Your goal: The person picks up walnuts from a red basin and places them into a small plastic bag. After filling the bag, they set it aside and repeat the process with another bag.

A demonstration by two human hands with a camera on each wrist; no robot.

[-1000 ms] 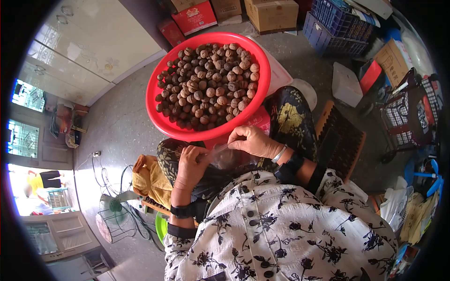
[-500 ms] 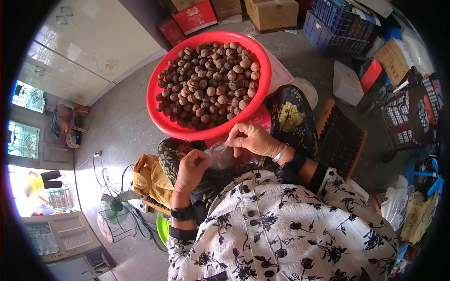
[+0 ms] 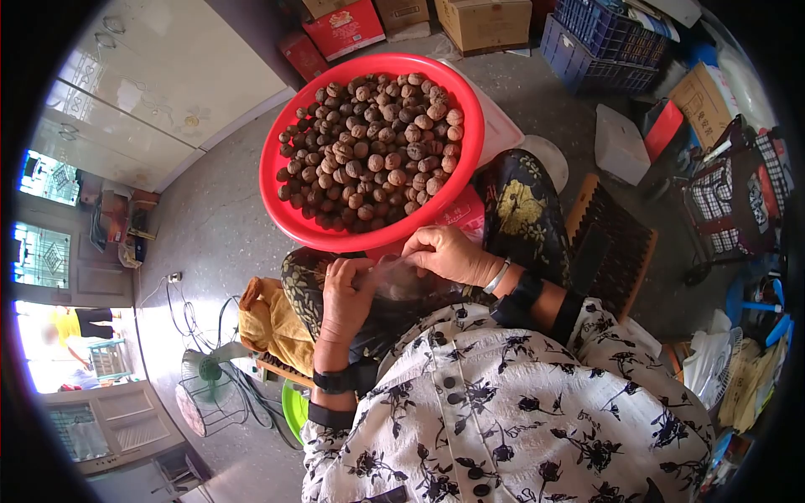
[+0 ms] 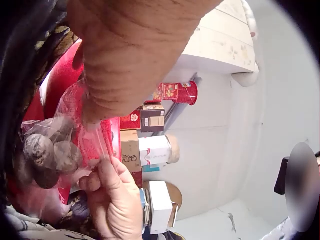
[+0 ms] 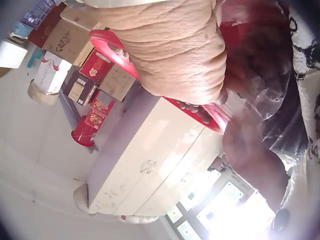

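Observation:
A clear plastic bag (image 3: 392, 275) is stretched between my two hands over the lap. Several walnuts (image 4: 40, 150) show through its film in the left wrist view. My left hand (image 3: 342, 300) pinches one side of the bag's top between thumb and fingers. On the other side, my right hand (image 3: 457, 255) pinches the film with its fingers curled in. Just beyond both hands stands a wide red basin (image 3: 277, 205) with many walnuts (image 3: 369, 151) heaped inside. In the right wrist view, my right hand (image 5: 175, 50) hides part of the basin.
Below the basin is a red box (image 3: 465, 211). A yellow cloth (image 3: 272, 323) and a green fan (image 3: 201, 373) are at the left. Cardboard boxes (image 3: 482, 25) and blue crates (image 3: 595, 50) stand behind, with a plaid cart (image 3: 721, 201) at the right.
Half a second ago the hands were a little farther apart from the bag's mouth; the left hand has risen slightly, and the film between the fingertips is drawn tauter. The basin stays put.

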